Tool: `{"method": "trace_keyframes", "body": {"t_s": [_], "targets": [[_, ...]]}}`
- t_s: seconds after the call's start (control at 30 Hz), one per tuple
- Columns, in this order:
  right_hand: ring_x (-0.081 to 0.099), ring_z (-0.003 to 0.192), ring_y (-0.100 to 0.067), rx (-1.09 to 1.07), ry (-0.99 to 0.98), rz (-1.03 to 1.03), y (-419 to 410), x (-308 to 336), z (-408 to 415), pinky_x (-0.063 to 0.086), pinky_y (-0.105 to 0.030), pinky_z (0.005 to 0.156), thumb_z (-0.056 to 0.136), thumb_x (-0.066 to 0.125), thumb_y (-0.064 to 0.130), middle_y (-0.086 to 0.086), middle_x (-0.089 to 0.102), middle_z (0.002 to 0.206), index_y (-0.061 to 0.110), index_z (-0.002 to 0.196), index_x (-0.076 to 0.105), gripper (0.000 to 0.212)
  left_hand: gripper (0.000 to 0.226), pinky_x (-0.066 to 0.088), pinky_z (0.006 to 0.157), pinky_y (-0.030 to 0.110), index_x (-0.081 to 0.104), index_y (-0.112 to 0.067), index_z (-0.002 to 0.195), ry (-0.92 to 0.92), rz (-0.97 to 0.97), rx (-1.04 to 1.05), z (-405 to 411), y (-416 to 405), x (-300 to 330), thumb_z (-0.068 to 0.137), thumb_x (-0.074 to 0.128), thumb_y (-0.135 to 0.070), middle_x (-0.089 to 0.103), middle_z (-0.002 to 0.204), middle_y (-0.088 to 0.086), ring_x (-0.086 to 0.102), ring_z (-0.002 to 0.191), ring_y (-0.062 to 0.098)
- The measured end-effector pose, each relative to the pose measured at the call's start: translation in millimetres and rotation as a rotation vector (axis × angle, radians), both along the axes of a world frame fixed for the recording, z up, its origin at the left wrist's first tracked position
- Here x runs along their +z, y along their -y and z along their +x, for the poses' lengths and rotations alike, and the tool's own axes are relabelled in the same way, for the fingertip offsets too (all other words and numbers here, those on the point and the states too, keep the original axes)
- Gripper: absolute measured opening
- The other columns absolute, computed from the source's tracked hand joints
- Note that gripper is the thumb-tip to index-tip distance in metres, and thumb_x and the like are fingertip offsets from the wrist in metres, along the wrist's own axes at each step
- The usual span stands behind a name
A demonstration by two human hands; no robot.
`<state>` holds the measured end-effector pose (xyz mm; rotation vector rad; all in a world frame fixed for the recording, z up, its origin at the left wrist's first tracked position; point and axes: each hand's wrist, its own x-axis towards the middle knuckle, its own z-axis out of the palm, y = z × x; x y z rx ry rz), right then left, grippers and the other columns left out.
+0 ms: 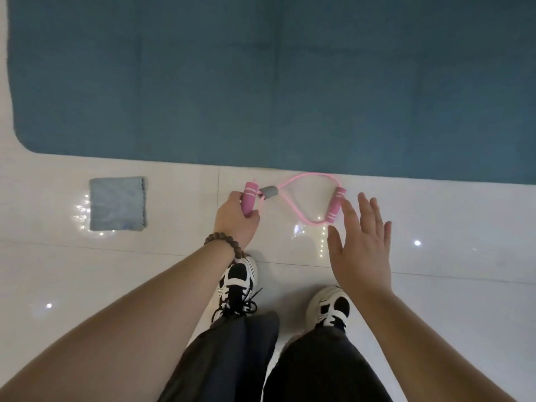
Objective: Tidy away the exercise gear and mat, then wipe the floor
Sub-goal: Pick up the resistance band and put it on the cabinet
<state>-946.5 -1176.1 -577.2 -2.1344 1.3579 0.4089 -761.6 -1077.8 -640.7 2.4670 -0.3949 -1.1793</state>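
A pink resistance band (pixel 301 181) with two foam handles and a grey middle sleeve (pixel 269 194) lies on the white tile floor along the mat's near edge. My left hand (pixel 236 220) grips the band's left pink handle (pixel 249 197). My right hand (pixel 361 239) hovers with fingers spread and straight, just right of the other pink handle (pixel 335 206), holding nothing. The large blue-green mat (pixel 275 82) is spread flat over the upper part of the view. A folded grey-blue cloth (pixel 117 203) lies on the floor to the left.
Glossy white floor tiles (pixel 464 227) reflect ceiling lights. My two black-and-white sneakers (pixel 239 288) stand just behind the band, dark trousers below them. A beaded bracelet (pixel 223 242) sits on my left wrist.
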Motion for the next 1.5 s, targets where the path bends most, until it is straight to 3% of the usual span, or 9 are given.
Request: {"method": "trace_keyframes", "body": {"t_s": [0.23, 0.37, 0.47, 0.53, 0.63, 0.87, 1.03, 1.3, 1.5], "targets": [[-0.012, 0.147, -0.013, -0.051, -0.017, 0.029, 40.2, 1.5, -64.3, -0.002, -0.043, 0.120, 0.100, 0.031, 0.038, 0.001, 0.002, 0.161, 0.028, 0.151, 0.018, 0.054, 0.050, 0.042, 0.066, 0.029, 0.036, -0.008, 0.129, -0.074, -0.002, 0.070, -84.3, 70.5, -3.4, 0.087, 0.063, -0.012, 0.055, 0.091, 0.003, 0.054, 0.078, 0.024], [-0.013, 0.146, -0.012, 0.036, -0.014, 0.045, 70.3, -42.9, -95.9, -0.004, -0.040, 0.120, 0.100, 0.030, 0.038, 0.002, 0.001, 0.161, 0.029, 0.151, 0.018, 0.053, 0.027, 0.039, 0.057, 0.023, 0.036, -0.013, 0.100, -0.084, 0.013, 0.103, -135.2, 104.8, -52.9, 0.089, 0.061, -0.014, 0.053, 0.079, -0.002, 0.057, 0.076, 0.023], [-0.013, 0.146, -0.013, 0.083, -0.007, 0.039, 90.8, -75.3, -118.8, -0.003, -0.039, 0.120, 0.100, 0.031, 0.038, 0.002, 0.002, 0.161, 0.029, 0.151, 0.018, 0.053, 0.028, 0.038, 0.052, 0.023, 0.038, -0.013, 0.099, -0.019, 0.013, 0.127, -165.6, 123.5, -97.2, 0.092, 0.060, -0.028, 0.057, 0.086, 0.004, 0.059, 0.075, 0.023], [-0.012, 0.146, -0.013, 0.118, -0.011, 0.039, 101.6, -96.2, -135.3, -0.002, -0.039, 0.120, 0.100, 0.030, 0.038, 0.002, 0.002, 0.161, 0.029, 0.151, 0.018, 0.053, 0.032, 0.048, 0.066, 0.033, 0.041, -0.009, 0.110, 0.045, 0.030, 0.071, -179.8, 133.3, -123.1, 0.090, 0.061, -0.024, 0.058, 0.104, 0.011, 0.057, 0.091, 0.027], [-0.013, 0.146, -0.012, 0.134, -0.031, 0.056, 113.4, -122.8, -156.3, -0.001, -0.040, 0.120, 0.100, 0.029, 0.039, 0.003, 0.002, 0.161, 0.029, 0.151, 0.017, 0.053, 0.049, 0.044, 0.093, 0.040, 0.038, -0.007, 0.126, 0.220, 0.141, -0.120, -192.0, 139.5, -149.6, 0.088, 0.064, -0.025, 0.049, 0.124, 0.013, 0.047, 0.113, 0.030], [-0.010, 0.147, -0.014, 0.108, -0.002, 0.089, 117.1, -138.6, -183.1, 0.003, -0.042, 0.121, 0.100, 0.030, 0.039, 0.001, 0.003, 0.161, 0.029, 0.151, 0.018, 0.054, 0.039, 0.034, 0.093, 0.041, 0.042, -0.010, 0.119, 0.275, 0.221, -0.248, -203.6, 136.0, -156.0, 0.088, 0.062, -0.025, 0.053, 0.118, 0.007, 0.053, 0.108, 0.028], [-0.008, 0.147, -0.015, 0.074, 0.028, 0.088, 123.4, -99.9, -188.8, 0.002, -0.041, 0.120, 0.100, 0.032, 0.038, 0.001, 0.004, 0.161, 0.028, 0.151, 0.018, 0.054, 0.032, 0.046, 0.070, 0.037, 0.045, -0.009, 0.112, 0.165, 0.034, -0.136, -204.2, 138.6, -102.8, 0.087, 0.062, -0.018, 0.053, 0.108, 0.006, 0.056, 0.082, 0.026], [0.006, 0.148, -0.022, -0.079, 0.086, -0.019, 146.7, 52.2, -188.4, 0.012, -0.046, 0.119, 0.099, 0.040, 0.032, -0.005, 0.015, 0.159, 0.022, 0.149, 0.028, 0.053, 0.029, 0.044, 0.066, 0.033, 0.049, -0.011, 0.104, 0.152, -0.255, -0.212, -188.0, 185.5, 74.2, 0.084, 0.066, -0.024, 0.058, 0.098, 0.004, 0.055, 0.082, 0.023], [0.009, 0.147, -0.024, -0.276, 0.126, -0.140, 158.7, 177.8, -199.5, 0.015, -0.047, 0.118, 0.098, 0.043, 0.030, -0.007, 0.018, 0.158, 0.020, 0.148, 0.030, 0.053, 0.042, 0.048, 0.066, 0.033, 0.043, -0.013, 0.119, 0.176, -0.365, -0.429, -189.7, 226.5, 217.6, 0.087, 0.063, -0.030, 0.056, 0.101, 0.003, 0.057, 0.080, 0.022]]}}
